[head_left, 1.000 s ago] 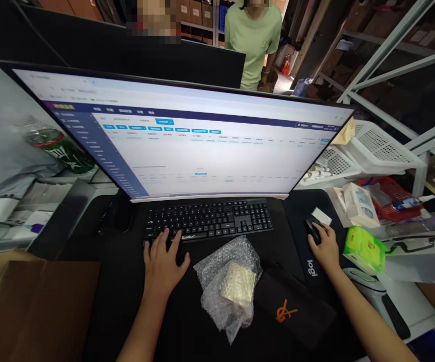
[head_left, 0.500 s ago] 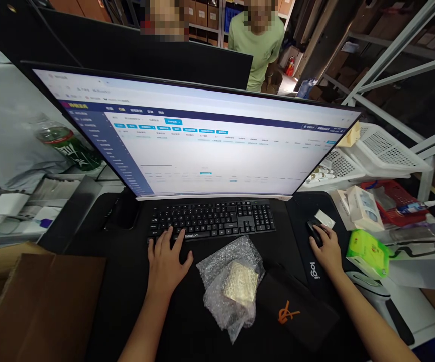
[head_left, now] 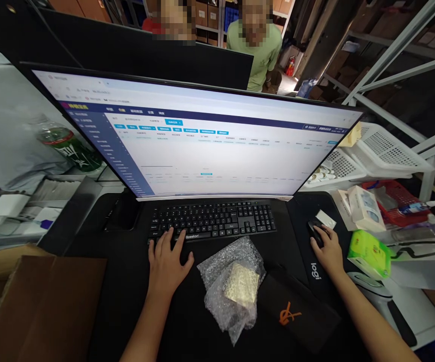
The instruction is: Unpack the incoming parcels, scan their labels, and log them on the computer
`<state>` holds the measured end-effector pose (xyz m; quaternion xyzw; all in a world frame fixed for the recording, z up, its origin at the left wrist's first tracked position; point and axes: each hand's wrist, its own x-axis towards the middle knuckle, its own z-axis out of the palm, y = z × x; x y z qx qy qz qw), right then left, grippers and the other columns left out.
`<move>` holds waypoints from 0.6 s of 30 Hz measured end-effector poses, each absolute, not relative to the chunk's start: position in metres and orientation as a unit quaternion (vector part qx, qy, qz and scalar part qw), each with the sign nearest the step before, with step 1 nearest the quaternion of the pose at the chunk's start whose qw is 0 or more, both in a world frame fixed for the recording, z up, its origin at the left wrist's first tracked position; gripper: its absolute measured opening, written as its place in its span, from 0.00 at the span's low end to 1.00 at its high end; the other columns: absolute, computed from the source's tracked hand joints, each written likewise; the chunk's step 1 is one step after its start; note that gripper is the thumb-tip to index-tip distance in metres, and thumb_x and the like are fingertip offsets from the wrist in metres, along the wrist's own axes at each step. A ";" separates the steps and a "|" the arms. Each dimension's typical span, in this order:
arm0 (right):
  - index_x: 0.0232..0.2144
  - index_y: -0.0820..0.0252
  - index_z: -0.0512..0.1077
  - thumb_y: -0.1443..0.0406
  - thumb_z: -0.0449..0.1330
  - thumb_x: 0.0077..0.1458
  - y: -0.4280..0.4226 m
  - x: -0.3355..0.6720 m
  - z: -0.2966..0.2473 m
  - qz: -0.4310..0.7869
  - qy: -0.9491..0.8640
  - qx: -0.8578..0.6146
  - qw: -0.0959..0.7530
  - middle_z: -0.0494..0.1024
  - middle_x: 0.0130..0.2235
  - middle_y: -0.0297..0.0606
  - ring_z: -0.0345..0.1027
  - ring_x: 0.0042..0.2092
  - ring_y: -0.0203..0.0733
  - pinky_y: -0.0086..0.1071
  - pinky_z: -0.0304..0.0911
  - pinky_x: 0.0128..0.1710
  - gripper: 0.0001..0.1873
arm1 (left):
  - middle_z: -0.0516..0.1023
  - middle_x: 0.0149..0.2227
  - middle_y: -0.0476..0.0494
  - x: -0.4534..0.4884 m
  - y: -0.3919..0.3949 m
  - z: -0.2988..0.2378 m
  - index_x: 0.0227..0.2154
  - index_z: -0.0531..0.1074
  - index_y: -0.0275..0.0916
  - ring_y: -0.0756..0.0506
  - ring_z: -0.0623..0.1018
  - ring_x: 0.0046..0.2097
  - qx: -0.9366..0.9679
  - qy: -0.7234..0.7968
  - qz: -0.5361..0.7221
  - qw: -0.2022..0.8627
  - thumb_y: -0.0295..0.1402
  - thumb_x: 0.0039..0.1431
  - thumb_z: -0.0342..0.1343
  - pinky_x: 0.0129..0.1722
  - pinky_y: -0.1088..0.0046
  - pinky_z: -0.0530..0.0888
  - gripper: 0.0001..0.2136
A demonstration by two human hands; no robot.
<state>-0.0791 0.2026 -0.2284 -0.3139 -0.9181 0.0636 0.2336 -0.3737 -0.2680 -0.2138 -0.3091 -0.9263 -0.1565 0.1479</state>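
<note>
My left hand (head_left: 168,261) lies flat with fingers spread, its fingertips on the lower left keys of a black keyboard (head_left: 217,219). My right hand (head_left: 326,249) is curled over a black mouse (head_left: 314,232) on a dark mouse pad (head_left: 313,269). Between my arms lies a bubble-wrap bag (head_left: 229,281) with a gold-coloured flat item (head_left: 242,284) inside. A wide curved monitor (head_left: 202,141) showing a web page stands behind the keyboard.
A black pouch with an orange mark (head_left: 296,314) lies beside the bag. A brown cardboard box (head_left: 40,301) sits at the lower left, a green bottle (head_left: 69,146) behind the screen. White baskets (head_left: 383,148), small boxes and a green packet (head_left: 368,254) crowd the right. Two people stand beyond a second monitor.
The view has shifted slightly to the left over the second. Both hands stay on the keyboard and the mouse. The person in green has leaned in a little.
</note>
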 end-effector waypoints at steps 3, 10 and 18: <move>0.57 0.53 0.73 0.52 0.56 0.63 0.202 -0.079 -0.228 0.063 -0.918 -0.314 0.235 0.67 0.61 0.48 0.67 0.60 0.56 0.52 0.68 0.60 0.24 | 0.66 0.66 0.27 -0.373 -0.268 -0.214 0.63 0.70 0.37 0.30 0.67 0.66 -0.310 -0.926 -0.151 0.152 0.38 0.63 0.55 0.70 0.39 0.55 0.26; 0.58 0.53 0.73 0.52 0.56 0.63 0.203 -0.078 -0.229 0.063 -0.918 -0.316 0.229 0.66 0.62 0.49 0.67 0.61 0.57 0.52 0.68 0.60 0.25 | 0.66 0.66 0.27 -0.374 -0.268 -0.213 0.63 0.70 0.37 0.30 0.68 0.66 -0.311 -0.928 -0.140 0.152 0.38 0.63 0.55 0.70 0.39 0.56 0.26; 0.58 0.53 0.73 0.51 0.55 0.64 0.202 -0.079 -0.227 0.055 -0.918 -0.321 0.225 0.67 0.61 0.48 0.68 0.60 0.57 0.51 0.70 0.57 0.25 | 0.66 0.66 0.25 -0.374 -0.268 -0.213 0.62 0.70 0.36 0.29 0.69 0.65 -0.321 -0.922 -0.132 0.170 0.38 0.63 0.54 0.69 0.39 0.57 0.26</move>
